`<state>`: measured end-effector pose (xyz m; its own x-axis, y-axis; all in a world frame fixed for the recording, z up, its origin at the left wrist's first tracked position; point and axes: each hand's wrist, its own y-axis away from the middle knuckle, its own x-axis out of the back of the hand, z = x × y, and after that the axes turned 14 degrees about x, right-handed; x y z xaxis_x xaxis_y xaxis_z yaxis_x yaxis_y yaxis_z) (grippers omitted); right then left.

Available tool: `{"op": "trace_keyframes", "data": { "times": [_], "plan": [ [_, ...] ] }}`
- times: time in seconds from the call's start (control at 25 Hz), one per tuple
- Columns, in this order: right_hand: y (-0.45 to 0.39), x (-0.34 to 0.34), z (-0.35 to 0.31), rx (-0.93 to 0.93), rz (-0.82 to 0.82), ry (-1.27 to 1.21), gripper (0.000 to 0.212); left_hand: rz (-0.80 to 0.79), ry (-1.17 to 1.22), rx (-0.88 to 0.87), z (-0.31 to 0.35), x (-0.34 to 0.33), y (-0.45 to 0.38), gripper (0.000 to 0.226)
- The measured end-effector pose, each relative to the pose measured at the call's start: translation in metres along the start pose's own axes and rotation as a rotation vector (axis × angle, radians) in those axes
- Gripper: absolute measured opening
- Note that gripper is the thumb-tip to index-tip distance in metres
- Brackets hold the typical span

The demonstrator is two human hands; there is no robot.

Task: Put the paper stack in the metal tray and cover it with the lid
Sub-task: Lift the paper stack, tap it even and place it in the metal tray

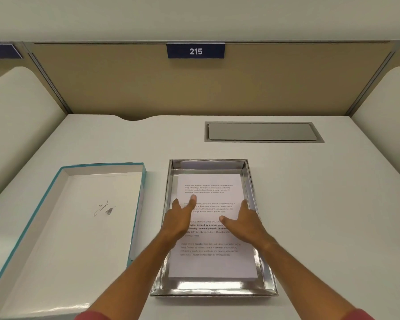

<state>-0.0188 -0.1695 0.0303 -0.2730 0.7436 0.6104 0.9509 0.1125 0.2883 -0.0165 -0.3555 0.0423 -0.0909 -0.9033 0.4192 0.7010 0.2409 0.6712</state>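
Note:
A white paper stack (211, 262) with printed paragraphs lies flat inside the shiny metal tray (214, 288) at the middle of the desk. My left hand (179, 219) rests on the stack's left edge, thumb spread over the top sheet. On the stack's right edge sits my right hand (243, 224), fingers along the side and thumb pointing inward. Both hands are flat and grip nothing. The lid (74, 227), teal outside and white inside, lies upside down to the left of the tray, its right wall close to the tray's left wall.
A grey cable hatch (262, 132) is set flush in the white desk behind the tray. A tan partition with a blue sign reading 215 (195, 51) closes the back. Curved white side panels stand at the left and right.

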Motion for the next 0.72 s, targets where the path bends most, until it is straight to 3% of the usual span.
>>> {"op": "trace_keyframes", "data": {
  "times": [0.16, 0.32, 0.48, 0.72],
  "plan": [
    [-0.005, 0.003, 0.003, -0.037, 0.024, -0.075, 0.058, -0.082, 0.165, 0.090, 0.003, 0.012, -0.007, 0.106],
    [-0.006, 0.005, 0.002, -0.044, 0.019, -0.071, 0.057, -0.164, 0.247, 0.095, 0.004, 0.017, -0.012, 0.100],
    [-0.004, 0.004, 0.000, -0.070, 0.032, -0.035, 0.054, -0.142, 0.233, 0.132, 0.003, 0.017, -0.013, 0.103],
    [-0.007, 0.000, 0.003, -0.069, 0.032, 0.017, 0.066, -0.116, 0.232, 0.134, 0.004, 0.017, -0.014, 0.095]
  ]
}}
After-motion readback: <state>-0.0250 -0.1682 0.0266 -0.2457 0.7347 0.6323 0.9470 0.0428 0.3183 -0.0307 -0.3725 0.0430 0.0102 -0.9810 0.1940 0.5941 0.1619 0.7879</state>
